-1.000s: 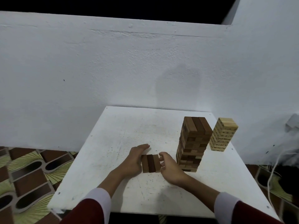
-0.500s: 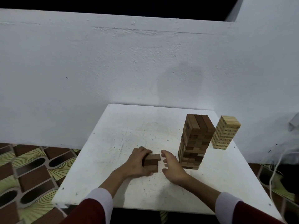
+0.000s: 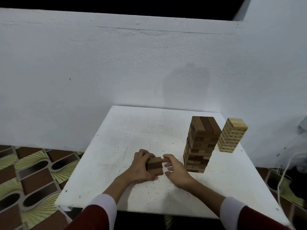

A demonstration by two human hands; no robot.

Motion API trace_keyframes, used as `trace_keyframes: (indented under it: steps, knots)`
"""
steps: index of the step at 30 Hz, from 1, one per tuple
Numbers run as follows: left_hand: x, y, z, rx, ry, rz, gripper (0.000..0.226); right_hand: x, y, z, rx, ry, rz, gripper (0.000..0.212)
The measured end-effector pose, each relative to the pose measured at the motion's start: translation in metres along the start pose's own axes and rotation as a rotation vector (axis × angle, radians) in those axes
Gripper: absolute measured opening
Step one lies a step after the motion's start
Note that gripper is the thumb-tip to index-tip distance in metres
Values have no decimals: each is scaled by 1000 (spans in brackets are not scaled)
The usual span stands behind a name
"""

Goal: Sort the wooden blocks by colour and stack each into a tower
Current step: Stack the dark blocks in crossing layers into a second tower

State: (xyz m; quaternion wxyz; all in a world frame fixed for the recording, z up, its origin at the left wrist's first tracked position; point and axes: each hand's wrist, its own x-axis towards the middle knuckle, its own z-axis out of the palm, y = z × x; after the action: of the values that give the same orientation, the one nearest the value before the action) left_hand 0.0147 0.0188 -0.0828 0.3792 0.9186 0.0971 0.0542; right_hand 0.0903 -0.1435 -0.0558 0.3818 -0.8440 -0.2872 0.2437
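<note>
— Brown blocks [image 3: 154,166], three in a bundle, sit near the desk's [image 3: 116,163] front edge, gripped by the left hand [image 3: 142,166]; the right hand [image 3: 176,171] hovers just beside, fingers loose, holding nothing.

— Handling?

— Probably light, stiff, smooth; squeezing the bundle's outer faces should stop the middle block slipping.

Left hand [image 3: 141,165] grips brown blocks [image 3: 154,165] beside tower [image 3: 200,143].

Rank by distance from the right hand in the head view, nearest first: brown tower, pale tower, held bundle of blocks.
From the right hand:
1. Bundle of brown blocks, just to its left, gripped by the left hand; the fingertips are almost on it.
2. Brown tower, just to its right and further back.
3. Pale tower, beyond the brown tower, at the table's far right.
</note>
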Motion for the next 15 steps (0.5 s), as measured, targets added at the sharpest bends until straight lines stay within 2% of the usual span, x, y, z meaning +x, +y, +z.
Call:
trace_keyframes:
  steps: [6,15]
  knots:
    - [-1,-1,0,-33,3,-8,74,1,3,0,12,-12,-20,57]
    - [2,-2,-1,-14,-5,-17,89,3,9,1,89,1,-9,49]
